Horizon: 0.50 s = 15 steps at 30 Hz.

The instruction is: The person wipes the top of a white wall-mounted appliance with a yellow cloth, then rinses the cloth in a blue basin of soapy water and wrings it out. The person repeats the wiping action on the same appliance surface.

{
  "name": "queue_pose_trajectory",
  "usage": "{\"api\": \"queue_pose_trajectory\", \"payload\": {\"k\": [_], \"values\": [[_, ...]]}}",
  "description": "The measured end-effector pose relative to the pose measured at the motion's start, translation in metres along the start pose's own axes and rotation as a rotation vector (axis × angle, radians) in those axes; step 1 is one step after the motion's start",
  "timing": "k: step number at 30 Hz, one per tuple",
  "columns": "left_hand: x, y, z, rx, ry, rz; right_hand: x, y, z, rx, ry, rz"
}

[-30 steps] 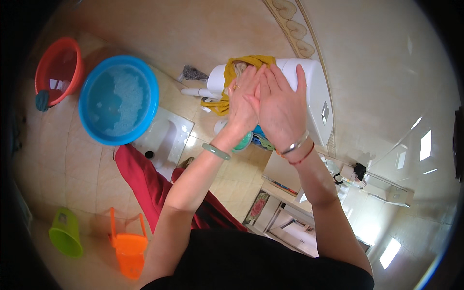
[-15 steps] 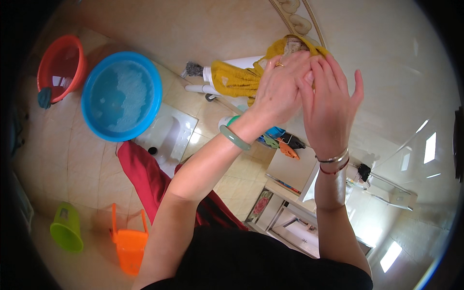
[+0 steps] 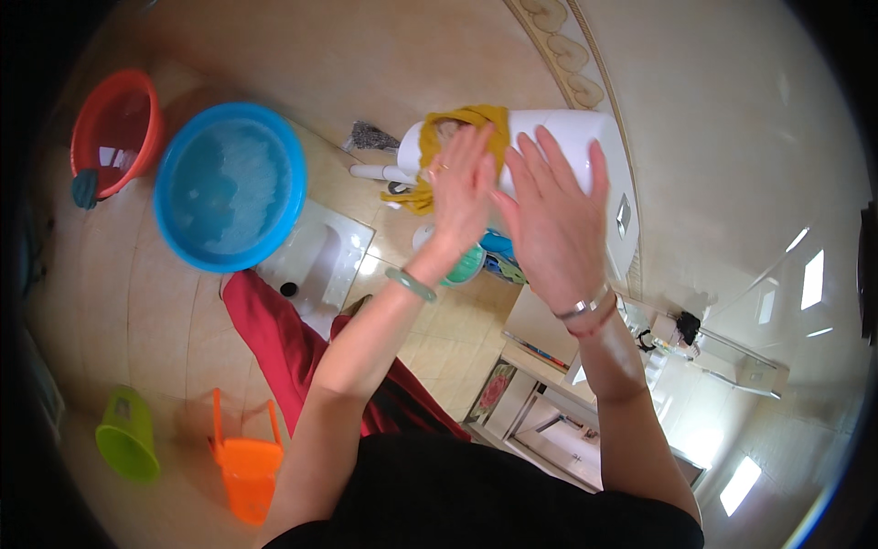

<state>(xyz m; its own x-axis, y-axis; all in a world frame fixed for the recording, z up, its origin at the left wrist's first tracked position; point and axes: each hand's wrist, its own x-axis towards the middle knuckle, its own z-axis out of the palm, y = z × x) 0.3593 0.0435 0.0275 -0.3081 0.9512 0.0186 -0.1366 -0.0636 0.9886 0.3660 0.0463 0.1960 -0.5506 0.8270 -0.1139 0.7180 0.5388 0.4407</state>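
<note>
A mustard-yellow knitted garment (image 3: 498, 123) lies over the left end of a white, smooth-sided casing (image 3: 549, 128), one part of it hanging down to the left. Over the garment is my left hand (image 3: 462, 183), with a green bangle on the wrist and a ring on a finger. Its fingers are stretched out and blurred by motion; whether they touch the fabric is hard to see. My right hand (image 3: 556, 224), wearing a silver bracelet and red cord, is open and holds nothing. Its fingers are spread in front of the casing, just right of the left hand.
A blue basin (image 3: 297, 206) of sudsy water stands at the left beside a red basin (image 3: 155, 137) with a dark cloth on its rim. Below are a white squat toilet (image 3: 338, 247), a lime-green bin (image 3: 128, 435) and an orange chair (image 3: 249, 471). A vanity (image 3: 540, 329) stands right.
Both hands have moved left and a little down, apart from each other. The yellow garment has shifted left and lies lower, leaving more of the white casing in sight.
</note>
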Motion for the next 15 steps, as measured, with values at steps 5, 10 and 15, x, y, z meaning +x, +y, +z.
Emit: {"api": "queue_pose_trajectory", "payload": {"k": [5,10,15], "values": [[-0.009,0.063,-0.008,-0.124,-0.171,0.194,-0.013,0.004,-0.027,0.047,-0.088,0.039],[0.028,0.089,-0.003,-0.107,-0.222,0.404,0.001,0.025,-0.041,-0.081,0.007,0.091],[0.038,0.077,0.004,0.025,-0.238,0.419,0.025,0.027,-0.016,-0.134,0.078,0.056]]}}
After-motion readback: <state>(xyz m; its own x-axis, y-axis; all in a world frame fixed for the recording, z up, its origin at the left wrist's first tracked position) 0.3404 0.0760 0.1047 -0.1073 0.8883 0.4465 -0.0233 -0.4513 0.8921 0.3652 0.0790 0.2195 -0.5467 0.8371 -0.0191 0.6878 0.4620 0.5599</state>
